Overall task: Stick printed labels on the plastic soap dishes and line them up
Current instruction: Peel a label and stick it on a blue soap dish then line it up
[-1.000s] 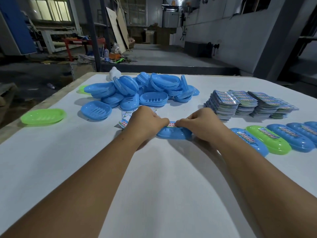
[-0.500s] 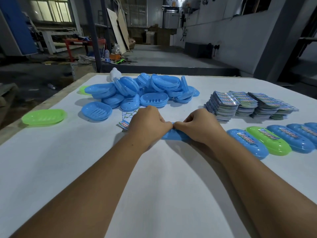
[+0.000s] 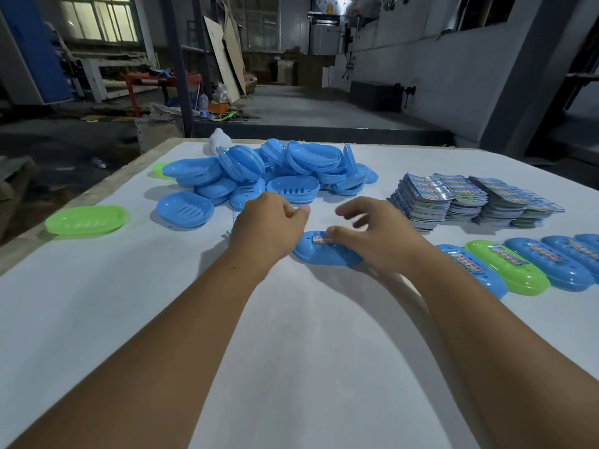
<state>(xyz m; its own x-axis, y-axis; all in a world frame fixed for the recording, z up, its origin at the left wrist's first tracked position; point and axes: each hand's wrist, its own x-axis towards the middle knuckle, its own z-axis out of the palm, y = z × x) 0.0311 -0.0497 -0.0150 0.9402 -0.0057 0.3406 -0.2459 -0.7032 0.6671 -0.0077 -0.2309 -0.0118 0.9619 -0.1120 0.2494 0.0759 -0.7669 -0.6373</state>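
An upside-down blue soap dish (image 3: 324,258) lies mid-table with a printed label (image 3: 320,239) on its top. My right hand (image 3: 379,241) is over the dish's right half, fingers spread and blurred, thumb tip at the label's edge. My left hand (image 3: 269,228) is just left of the dish with its fingers curled and no object visible in it. A few loose labels (image 3: 234,219) peek out from behind it. A row of labelled blue and green dishes (image 3: 518,264) lies at the right.
A heap of blue dishes (image 3: 291,166) fills the table's far middle, with one blue dish (image 3: 184,210) and a green dish (image 3: 86,220) apart on the left. Stacks of printed labels (image 3: 470,199) sit at the far right. The white table (image 3: 291,351) ends at a left edge.
Both hands were pressing the label onto the blue dish. My left hand has now come off it to the left, and my right hand has lifted and spread its fingers.
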